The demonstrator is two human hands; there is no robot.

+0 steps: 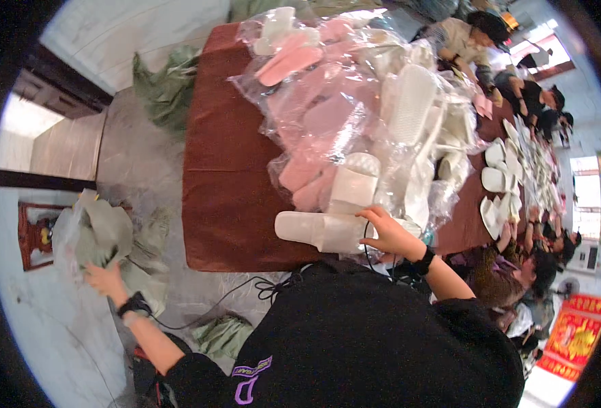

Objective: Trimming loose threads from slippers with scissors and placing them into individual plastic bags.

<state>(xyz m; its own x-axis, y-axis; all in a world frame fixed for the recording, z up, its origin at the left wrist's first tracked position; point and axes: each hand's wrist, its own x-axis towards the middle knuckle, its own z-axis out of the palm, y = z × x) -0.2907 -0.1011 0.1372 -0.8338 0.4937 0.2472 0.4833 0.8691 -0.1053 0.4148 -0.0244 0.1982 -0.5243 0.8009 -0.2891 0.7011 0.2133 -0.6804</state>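
Observation:
Near the table's front edge, my right hand [390,234] is over a white slide slipper [297,226]. Its thumb and index finger are spread apart across the slipper, and I cannot tell how firmly they touch it. A second white slipper [353,183] lies crosswise just behind. Far to the left, off the table, my left hand [106,281] is closed at the lower edge of a grey-green bundle [104,231] partly wrapped in clear plastic; its exact kind is unclear. Clear-bagged pink slippers [290,66] and bagged white slippers [412,95] are heaped behind my right hand.
The brown-covered table [222,156] stretches to the right, with several loose white slippers [496,178] farther along. Other people sit along both sides. A black cable [229,294] trails between my arms. Green sacking [166,88] lies by the table's left side.

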